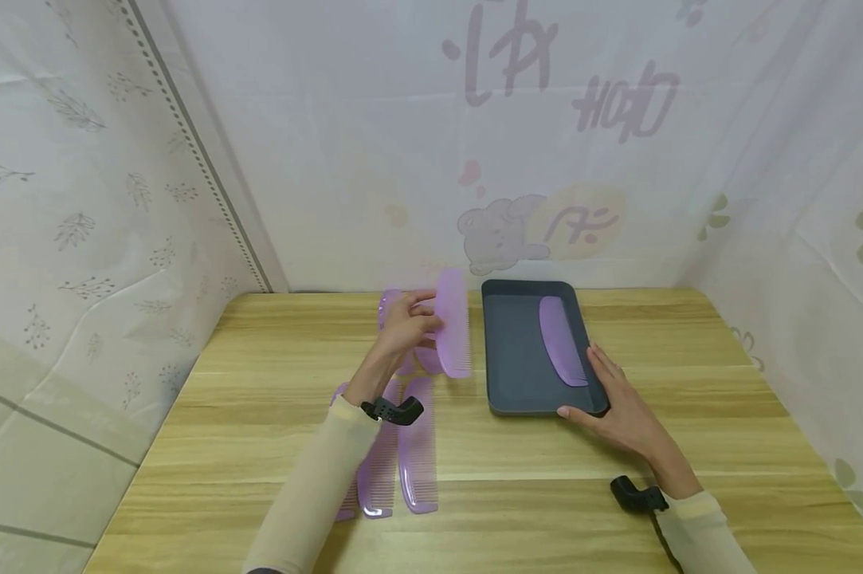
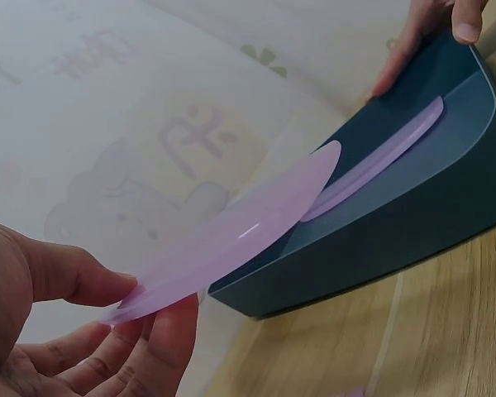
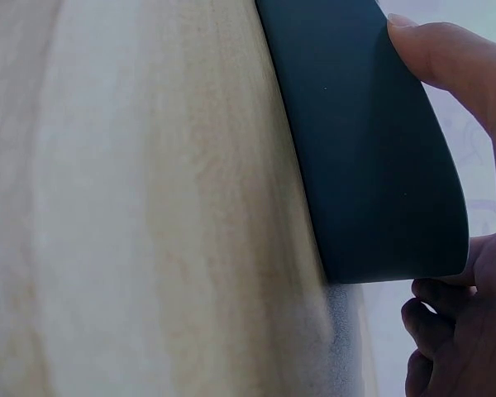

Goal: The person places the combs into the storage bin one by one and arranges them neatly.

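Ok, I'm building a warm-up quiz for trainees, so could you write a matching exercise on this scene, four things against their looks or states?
Things:
1. Left hand
2. Tray
3. Right hand
4. Table

Looks or states:
A. Wood-grained
B. Touches a corner of the tray
C. Holds a purple comb
D. Dark, with one comb lying inside

Pairs: 1-C, 2-D, 3-B, 4-A

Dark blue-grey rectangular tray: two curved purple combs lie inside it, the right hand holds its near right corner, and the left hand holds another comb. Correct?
Not two: the head view shows only one purple comb inside the tray. The right hand and left hand are as you say.
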`<state>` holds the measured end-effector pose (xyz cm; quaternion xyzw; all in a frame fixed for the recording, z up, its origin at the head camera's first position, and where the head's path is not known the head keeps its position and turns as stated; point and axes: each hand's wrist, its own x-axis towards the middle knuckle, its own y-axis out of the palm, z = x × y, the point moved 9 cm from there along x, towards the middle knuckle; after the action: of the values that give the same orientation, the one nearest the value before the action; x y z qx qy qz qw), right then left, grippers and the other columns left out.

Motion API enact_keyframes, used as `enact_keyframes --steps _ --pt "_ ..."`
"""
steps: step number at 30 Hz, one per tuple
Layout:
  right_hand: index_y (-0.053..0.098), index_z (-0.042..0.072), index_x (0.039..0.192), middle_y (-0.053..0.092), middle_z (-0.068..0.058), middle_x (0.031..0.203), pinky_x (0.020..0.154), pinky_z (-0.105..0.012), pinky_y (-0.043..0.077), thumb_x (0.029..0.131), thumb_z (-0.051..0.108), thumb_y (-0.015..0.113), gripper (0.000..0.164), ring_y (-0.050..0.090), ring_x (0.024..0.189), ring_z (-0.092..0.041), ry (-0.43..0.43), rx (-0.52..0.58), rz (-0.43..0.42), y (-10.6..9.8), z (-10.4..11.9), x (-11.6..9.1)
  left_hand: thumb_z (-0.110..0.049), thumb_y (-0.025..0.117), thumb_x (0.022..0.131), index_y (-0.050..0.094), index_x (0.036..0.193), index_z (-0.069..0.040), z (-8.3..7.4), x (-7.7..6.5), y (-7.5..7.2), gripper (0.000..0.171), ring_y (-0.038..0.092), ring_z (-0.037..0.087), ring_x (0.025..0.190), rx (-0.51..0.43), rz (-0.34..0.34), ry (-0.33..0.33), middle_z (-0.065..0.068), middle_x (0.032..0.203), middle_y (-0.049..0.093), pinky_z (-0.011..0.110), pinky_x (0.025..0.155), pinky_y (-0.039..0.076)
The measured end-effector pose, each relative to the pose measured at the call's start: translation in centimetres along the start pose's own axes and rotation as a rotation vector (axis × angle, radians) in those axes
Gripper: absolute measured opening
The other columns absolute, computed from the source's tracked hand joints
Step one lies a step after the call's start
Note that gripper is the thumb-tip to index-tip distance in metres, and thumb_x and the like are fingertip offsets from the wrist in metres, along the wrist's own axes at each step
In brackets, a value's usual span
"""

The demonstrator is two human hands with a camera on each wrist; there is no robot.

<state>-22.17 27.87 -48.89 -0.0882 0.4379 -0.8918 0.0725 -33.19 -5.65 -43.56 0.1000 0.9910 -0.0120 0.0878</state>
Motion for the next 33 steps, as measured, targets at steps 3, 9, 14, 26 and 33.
enact_keyframes --steps 3,9,14,26,33 --pt "0.011 0.011 0.166 0.008 -0.015 0.173 0.115 -0.078 0.02 0.084 0.048 0.081 0.114 0.014 0.156 -0.049 -0.003 0.009 0.0 0.0 0.0 0.0 0.005 0.064 0.089 0.049 0.147 -0.007 0.0 0.1 0.5 0.061 0.074 0.024 0.086 0.001 0.012 0.002 0.019 0.118 0.069 0.033 0.066 0.064" --pt "0.011 0.01 0.165 0.009 -0.016 0.173 0.113 -0.079 0.023 0.084 0.048 0.082 0.115 0.014 0.155 -0.05 -0.003 0.011 -0.003 -0.2 0.0 0.0 0.003 0.063 0.091 0.045 0.15 -0.006 -0.3 0.2 1.6 0.063 0.074 0.033 0.096 0.031 0.059 0.029 0.024 0.125 0.066 0.035 0.071 0.065" --pt "0.01 0.01 0.165 0.008 -0.016 0.173 0.112 -0.079 0.025 0.084 0.049 0.082 0.115 0.014 0.155 -0.05 0.005 0.002 0.003 -0.2 0.0 -0.1 0.006 0.063 0.089 0.049 0.146 -0.005 -0.2 0.9 2.5 0.061 0.072 0.023 0.082 0.001 0.04 0.008 0.02 0.118 0.067 0.031 0.063 0.063" --pt "0.01 0.011 0.166 0.008 -0.015 0.173 0.113 -0.078 0.026 0.084 0.05 0.081 0.115 0.015 0.156 -0.048 0.014 0.002 0.009 0.0 0.0 -0.2 0.006 0.063 0.086 0.05 0.148 -0.005 0.7 2.4 4.9 0.064 0.068 0.019 0.079 0.036 0.03 -0.045 0.024 0.125 0.069 0.039 0.07 0.065" --pt "0.01 0.012 0.166 0.009 -0.014 0.174 0.113 -0.079 0.024 0.084 0.05 0.081 0.115 0.014 0.156 -0.049 0.013 0.007 0.005 0.3 -0.1 -0.3 0.007 0.064 0.085 0.051 0.146 -0.005 0.9 2.8 6.3 0.063 0.068 0.018 0.076 0.038 0.036 -0.051 0.025 0.121 0.071 0.053 0.085 0.062"
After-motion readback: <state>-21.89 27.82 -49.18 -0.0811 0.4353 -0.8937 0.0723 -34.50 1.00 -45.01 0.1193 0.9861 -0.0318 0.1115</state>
